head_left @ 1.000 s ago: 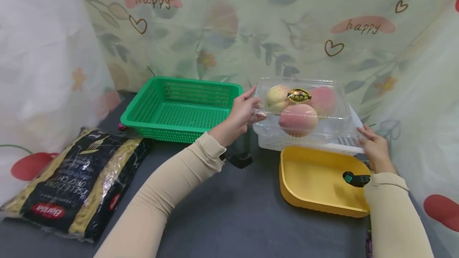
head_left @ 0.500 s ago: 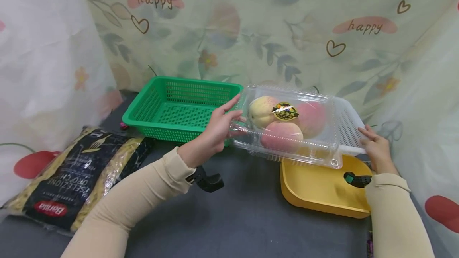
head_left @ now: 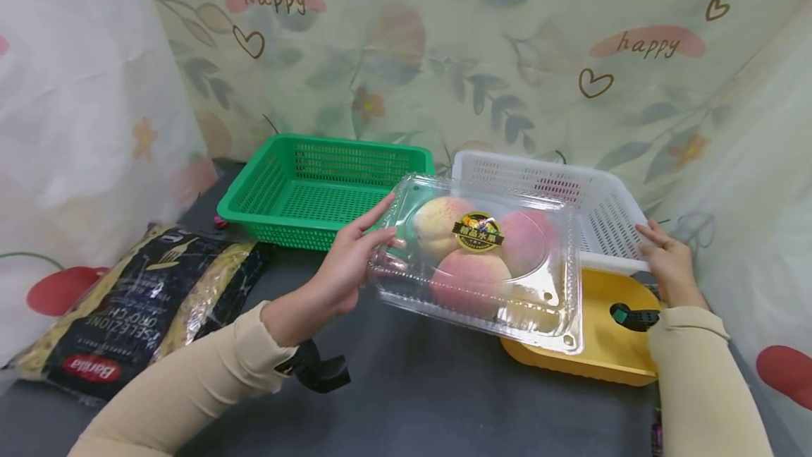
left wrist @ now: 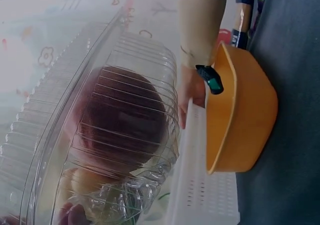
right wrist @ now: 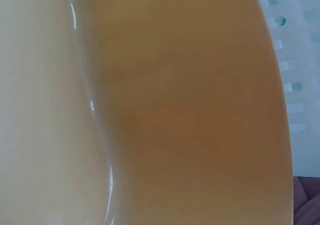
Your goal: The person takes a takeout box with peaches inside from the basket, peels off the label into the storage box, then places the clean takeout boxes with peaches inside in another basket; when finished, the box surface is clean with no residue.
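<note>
My left hand (head_left: 345, 259) grips the left edge of a clear plastic clamshell box (head_left: 539, 319), which hangs tilted above the table. Inside are three peaches (head_left: 472, 281), with a black and gold label on the lid. In the left wrist view a peach (left wrist: 120, 120) shows dark through the ribbed wall. My right hand (head_left: 669, 263) holds the right rim of a white slotted basket (head_left: 609, 214). Part of that hand (right wrist: 306, 200) shows at the lower right in the right wrist view. The box overlaps the basket's front left part in the head view.
A yellow tub (head_left: 618, 351) stands in front of the white basket, partly behind the box. To the left is a green basket (head_left: 317, 203). A black and gold pasta bag (head_left: 120, 309) lies at far left. A printed curtain (head_left: 444, 41) hangs behind.
My left hand has brought the box of peaches from over the white basket leftward and nearer, uncovering the basket's inside. The right hand has stayed at the basket's rim.
</note>
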{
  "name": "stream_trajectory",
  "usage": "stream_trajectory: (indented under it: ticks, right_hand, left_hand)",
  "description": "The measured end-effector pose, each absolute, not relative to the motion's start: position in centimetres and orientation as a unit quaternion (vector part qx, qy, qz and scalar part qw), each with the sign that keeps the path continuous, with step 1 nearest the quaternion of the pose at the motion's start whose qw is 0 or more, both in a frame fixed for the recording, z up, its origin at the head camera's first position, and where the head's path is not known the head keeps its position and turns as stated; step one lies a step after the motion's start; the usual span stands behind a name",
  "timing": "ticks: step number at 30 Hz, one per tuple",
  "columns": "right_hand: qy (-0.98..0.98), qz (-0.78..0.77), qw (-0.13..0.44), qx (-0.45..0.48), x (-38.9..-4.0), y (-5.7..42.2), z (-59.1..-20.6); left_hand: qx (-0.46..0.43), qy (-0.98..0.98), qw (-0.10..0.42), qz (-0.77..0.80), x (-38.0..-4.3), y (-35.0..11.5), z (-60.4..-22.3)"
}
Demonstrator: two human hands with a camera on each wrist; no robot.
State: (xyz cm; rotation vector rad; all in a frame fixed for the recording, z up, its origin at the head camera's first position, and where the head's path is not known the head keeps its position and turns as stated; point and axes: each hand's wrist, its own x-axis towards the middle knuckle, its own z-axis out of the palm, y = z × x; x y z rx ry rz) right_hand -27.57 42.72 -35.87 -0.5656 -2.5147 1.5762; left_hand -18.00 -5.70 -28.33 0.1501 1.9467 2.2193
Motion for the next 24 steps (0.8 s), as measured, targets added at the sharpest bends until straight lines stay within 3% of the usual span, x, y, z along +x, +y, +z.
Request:
stream_trajectory:
  ticks: [24]
  right_hand:
    - [-0.826,0.526,0.058,-0.193,-27.4,42.5,-35.6]
  left_hand:
    - [-0.015,0.659,0.09,0.747,-12.9,-9.2,-33.5]
